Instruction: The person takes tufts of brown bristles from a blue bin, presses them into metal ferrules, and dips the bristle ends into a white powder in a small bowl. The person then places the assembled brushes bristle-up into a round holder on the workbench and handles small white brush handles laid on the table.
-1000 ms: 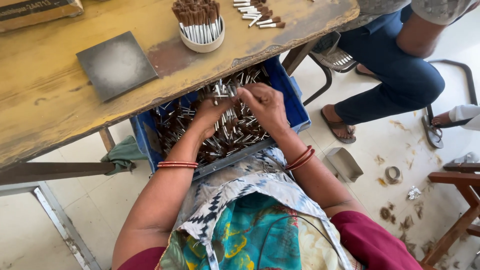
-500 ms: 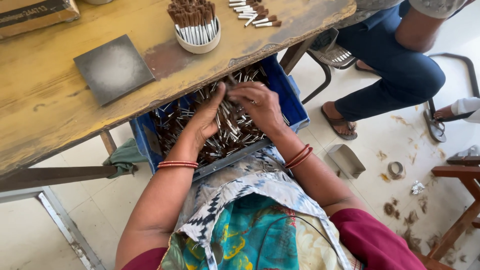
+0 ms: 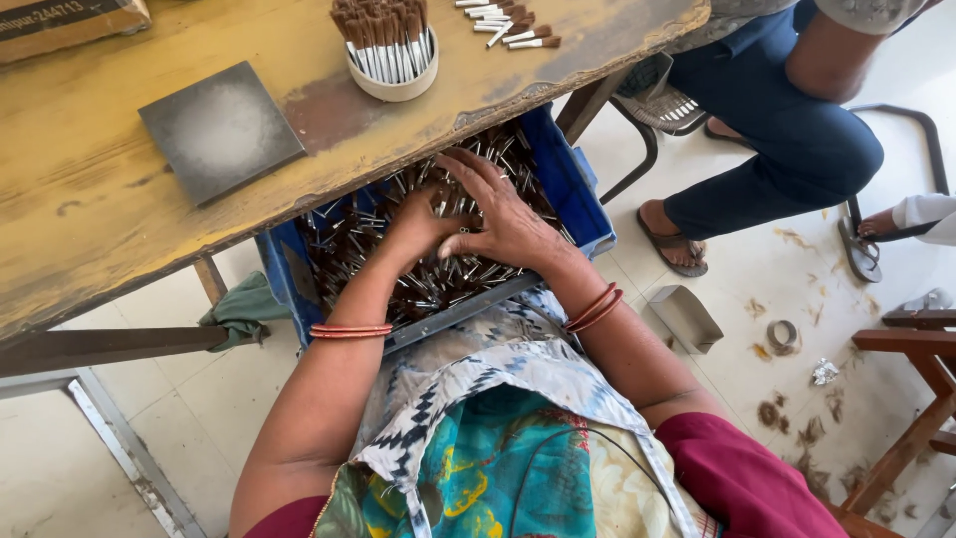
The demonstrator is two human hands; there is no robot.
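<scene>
Yellow table [image 3: 80,229]: dark tile [image 3: 220,131], brush cup [image 3: 395,80].

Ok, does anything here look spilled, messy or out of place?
Yes, mostly on the floor: brown tufts and scraps lie scattered to the right, along with a tape roll and a metal scoop. A green cloth hangs bunched under the table. Both hands dig in the blue crate of loose brush pieces.

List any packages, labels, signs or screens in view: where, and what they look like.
Cardboard box: far left corner of the wooden table, cut off by the frame; brown, rectangular.
Label on the box: dark strip with light print along its side.
No signs or screens.
</scene>
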